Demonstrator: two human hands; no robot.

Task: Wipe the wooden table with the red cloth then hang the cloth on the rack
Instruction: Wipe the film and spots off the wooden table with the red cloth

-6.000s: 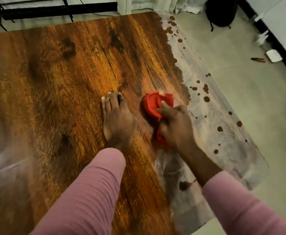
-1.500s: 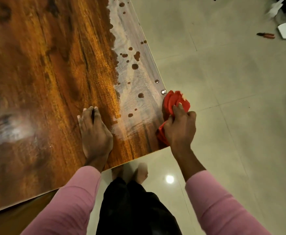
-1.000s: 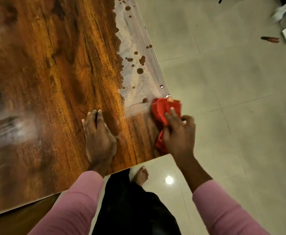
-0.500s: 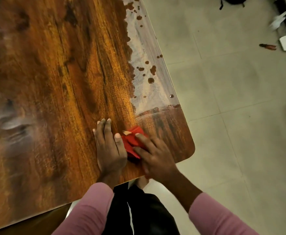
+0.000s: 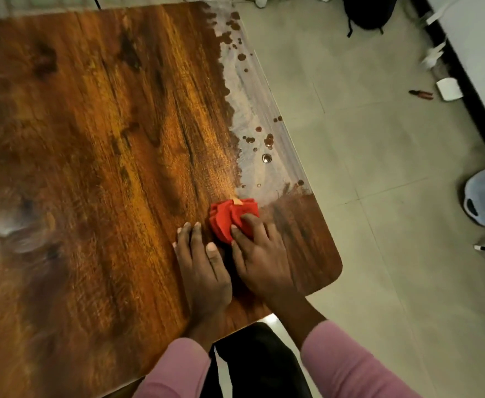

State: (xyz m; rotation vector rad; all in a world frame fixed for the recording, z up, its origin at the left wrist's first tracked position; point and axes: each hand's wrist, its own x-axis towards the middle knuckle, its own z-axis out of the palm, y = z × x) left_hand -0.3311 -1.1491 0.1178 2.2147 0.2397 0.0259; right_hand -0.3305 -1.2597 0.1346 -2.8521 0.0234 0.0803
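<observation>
Surface: the brown wood-grain surface (image 5: 106,139) fills the left of the view, with its rounded corner near the person.
Cloth: the crumpled red cloth (image 5: 226,218) lies bunched on the surface near that corner, at the near end of a pale grey smeared strip (image 5: 249,90) along the right edge.
Right hand: the right hand (image 5: 260,259) lies over the cloth with its fingers bent onto it, gripping and pressing it down.
Left hand: the left hand (image 5: 201,267) rests flat just beside the cloth, fingers straight, grasping nothing.
Drops: dark brown drops (image 5: 268,140) dot the strip.
Floor: the pale tiled floor (image 5: 379,196) lies to the right.
</observation>
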